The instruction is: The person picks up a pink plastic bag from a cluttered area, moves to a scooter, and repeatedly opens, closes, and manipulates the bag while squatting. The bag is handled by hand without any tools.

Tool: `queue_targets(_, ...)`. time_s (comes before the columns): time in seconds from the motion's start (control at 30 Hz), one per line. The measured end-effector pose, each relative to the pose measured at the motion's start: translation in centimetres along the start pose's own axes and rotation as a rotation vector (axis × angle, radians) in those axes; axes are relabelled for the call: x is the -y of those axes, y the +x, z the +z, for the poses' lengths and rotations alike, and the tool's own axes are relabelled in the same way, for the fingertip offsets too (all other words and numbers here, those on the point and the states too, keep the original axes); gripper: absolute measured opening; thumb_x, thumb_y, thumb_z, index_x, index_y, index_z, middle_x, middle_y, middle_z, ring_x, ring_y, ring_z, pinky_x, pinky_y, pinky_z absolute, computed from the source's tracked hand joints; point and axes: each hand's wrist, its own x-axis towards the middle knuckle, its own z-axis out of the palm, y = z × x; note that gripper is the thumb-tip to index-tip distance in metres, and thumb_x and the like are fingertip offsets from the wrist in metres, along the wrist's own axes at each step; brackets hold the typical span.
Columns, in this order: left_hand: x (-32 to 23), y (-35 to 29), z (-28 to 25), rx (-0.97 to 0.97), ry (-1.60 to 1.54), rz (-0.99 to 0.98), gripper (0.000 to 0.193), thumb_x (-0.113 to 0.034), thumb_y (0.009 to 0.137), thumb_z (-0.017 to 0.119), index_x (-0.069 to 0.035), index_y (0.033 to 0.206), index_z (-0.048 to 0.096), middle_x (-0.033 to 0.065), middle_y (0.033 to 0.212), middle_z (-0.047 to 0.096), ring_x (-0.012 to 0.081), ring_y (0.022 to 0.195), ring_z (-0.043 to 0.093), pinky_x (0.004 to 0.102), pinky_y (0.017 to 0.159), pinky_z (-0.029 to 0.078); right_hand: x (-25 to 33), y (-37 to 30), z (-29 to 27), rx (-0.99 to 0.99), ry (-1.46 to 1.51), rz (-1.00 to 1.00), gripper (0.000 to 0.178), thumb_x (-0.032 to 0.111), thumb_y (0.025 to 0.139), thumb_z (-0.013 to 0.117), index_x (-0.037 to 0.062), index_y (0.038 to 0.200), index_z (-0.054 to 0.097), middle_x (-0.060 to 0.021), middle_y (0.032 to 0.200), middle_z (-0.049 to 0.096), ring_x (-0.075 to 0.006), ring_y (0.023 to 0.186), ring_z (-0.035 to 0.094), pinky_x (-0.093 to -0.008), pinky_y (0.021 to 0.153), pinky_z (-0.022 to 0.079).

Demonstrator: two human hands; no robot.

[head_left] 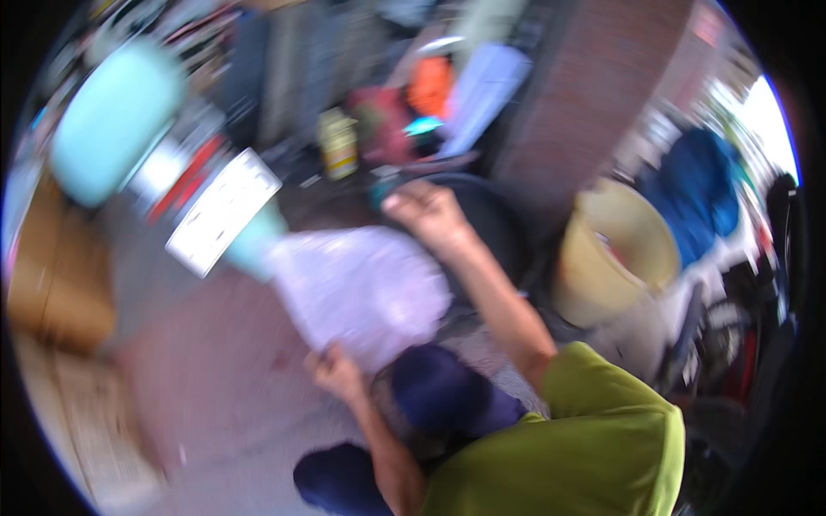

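Note:
Motion blurs the whole scene. A pale translucent plastic bag (pixel 361 288) lies spread in front of me, its far left end against the pale green spout of a machine. My left hand (pixel 338 371) pinches the bag's near edge. Raised beyond the bag, my right hand (pixel 430 215) has its fingers curled together over the rim of a black tub (pixel 490 224). Whatever those fingers hold, if anything, is too smeared to make out. A small teal object (pixel 385 182) shows just past the fingertips.
At the upper left stands a machine with a rounded pale green hopper (pixel 120 120) and a white label plate (pixel 224 211). Cardboard boxes (pixel 60 258) line the left side. A cream bucket (pixel 615 254) stands at right, beside blue cloth (pixel 701 189). Beyond the tub is a yellow bottle (pixel 338 144).

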Motion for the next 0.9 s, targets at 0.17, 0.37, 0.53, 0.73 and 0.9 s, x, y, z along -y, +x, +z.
queue_targets(0.17,3.8,4.2,-4.5,0.016,-0.288,-0.246,0.042,-0.016,0.083,0.067,0.01,0.113,0.053,0.0262,0.108,0.057,0.0328,0.099,0.059,0.0472,0.085,0.051,-12.8,-3.2,5.6,0.445,-0.085,0.47,0.037,0.033,0.087,0.063,-0.0036,0.089,0.068,-0.0112,0.074,0.066,-0.0192,0.071,0.063,-0.035,0.059,0.051)
queue_targets(0.37,4.0,3.2,-1.9,-0.019,0.431,-0.537,0.038,-0.027,0.085,0.066,0.005,0.103,0.06,0.019,0.087,0.066,0.0291,0.077,0.064,0.0403,0.069,0.052,-22.7,-7.2,6.1,0.498,0.175,0.777,0.034,0.01,0.083,0.065,-0.0034,0.114,0.063,-0.0102,0.109,0.066,-0.0212,0.092,0.063,-0.0334,0.085,0.051)
queue_targets(0.53,7.3,2.7,4.3,0.048,0.291,-0.232,0.058,-0.035,0.086,0.062,0.004,0.127,0.048,0.0279,0.127,0.051,0.0435,0.12,0.047,0.0465,0.102,0.037,-21.1,-5.2,6.3,0.392,0.2,0.47,0.031,0.009,0.083,0.065,-0.0027,0.112,0.064,-0.0098,0.107,0.066,-0.0212,0.09,0.063,-0.0336,0.083,0.052)
queue_targets(0.73,7.1,1.7,10.4,-0.112,0.351,-0.215,0.047,-0.029,0.088,0.062,0.003,0.121,0.053,0.027,0.123,0.053,0.0387,0.118,0.049,0.0444,0.101,0.037,-20.6,-0.8,0.7,0.281,0.169,0.323,0.029,0.009,0.082,0.065,-0.0019,0.109,0.065,-0.0094,0.105,0.067,-0.0211,0.088,0.063,-0.0338,0.08,0.053)
queue_targets(0.9,1.1,4.9,9.0,0.071,-0.052,-0.343,0.036,-0.02,0.083,0.073,0.002,0.107,0.058,0.0131,0.102,0.063,0.0234,0.095,0.06,0.0364,0.091,0.047,-20.1,-0.3,-4.3,0.598,-0.311,0.161,0.027,0.013,0.077,0.069,-0.003,0.099,0.067,-0.0139,0.09,0.069,-0.0233,0.079,0.065,-0.0366,0.074,0.052)
